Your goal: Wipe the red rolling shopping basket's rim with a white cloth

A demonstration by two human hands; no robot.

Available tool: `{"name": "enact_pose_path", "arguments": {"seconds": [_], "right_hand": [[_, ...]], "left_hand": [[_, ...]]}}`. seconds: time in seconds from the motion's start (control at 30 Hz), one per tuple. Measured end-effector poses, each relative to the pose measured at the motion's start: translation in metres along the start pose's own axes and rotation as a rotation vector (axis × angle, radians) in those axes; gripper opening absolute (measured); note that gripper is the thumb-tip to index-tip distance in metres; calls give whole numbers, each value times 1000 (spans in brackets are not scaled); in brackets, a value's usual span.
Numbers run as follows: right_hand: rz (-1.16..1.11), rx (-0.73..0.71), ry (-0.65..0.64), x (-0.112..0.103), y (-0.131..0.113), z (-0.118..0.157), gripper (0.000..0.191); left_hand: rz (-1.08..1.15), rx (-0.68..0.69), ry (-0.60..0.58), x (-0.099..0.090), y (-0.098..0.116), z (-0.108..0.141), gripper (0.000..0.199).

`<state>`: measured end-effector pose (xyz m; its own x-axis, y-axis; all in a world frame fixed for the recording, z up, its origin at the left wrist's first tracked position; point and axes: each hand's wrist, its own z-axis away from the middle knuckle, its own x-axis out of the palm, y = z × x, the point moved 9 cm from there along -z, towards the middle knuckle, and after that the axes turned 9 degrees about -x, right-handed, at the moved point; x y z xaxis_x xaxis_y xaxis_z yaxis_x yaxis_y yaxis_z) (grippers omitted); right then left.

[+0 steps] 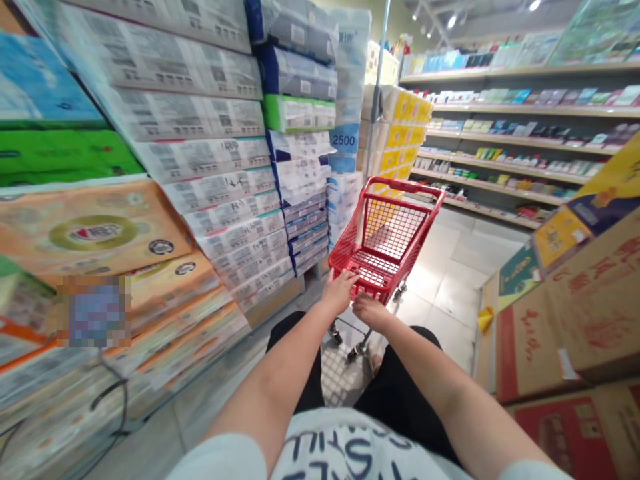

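Note:
A small red shopping cart (390,230) with a mesh basket stands in front of me, and nothing shows inside the basket. At the cart's near left corner, my left hand (341,290) rests on the red rim with its fingers stretched forward. My right hand (371,311) is at the near edge, just right of the left one, its fingers bent against the red plastic. The fingertips of the right hand are partly hidden. The cart's dark wheels rest on the tiled floor near my feet.
Tall stacks of wrapped paper packs (200,160) line the left side, with orange packs (95,230) nearer. Cardboard boxes (590,313) stand close on the right. Shelves of small goods (520,137) cross the back. A cable (123,400) hangs at the lower left.

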<state>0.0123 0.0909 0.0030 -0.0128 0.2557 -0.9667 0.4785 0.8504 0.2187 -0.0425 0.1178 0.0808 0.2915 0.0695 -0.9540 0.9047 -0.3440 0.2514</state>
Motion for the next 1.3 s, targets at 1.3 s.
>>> {"name": "enact_pose_path", "arguments": {"seconds": [1.3], "right_hand": [[101,97,314,-1,16,43,39]], "left_hand": [[-182,23,-81,0,6,7,67]]}}
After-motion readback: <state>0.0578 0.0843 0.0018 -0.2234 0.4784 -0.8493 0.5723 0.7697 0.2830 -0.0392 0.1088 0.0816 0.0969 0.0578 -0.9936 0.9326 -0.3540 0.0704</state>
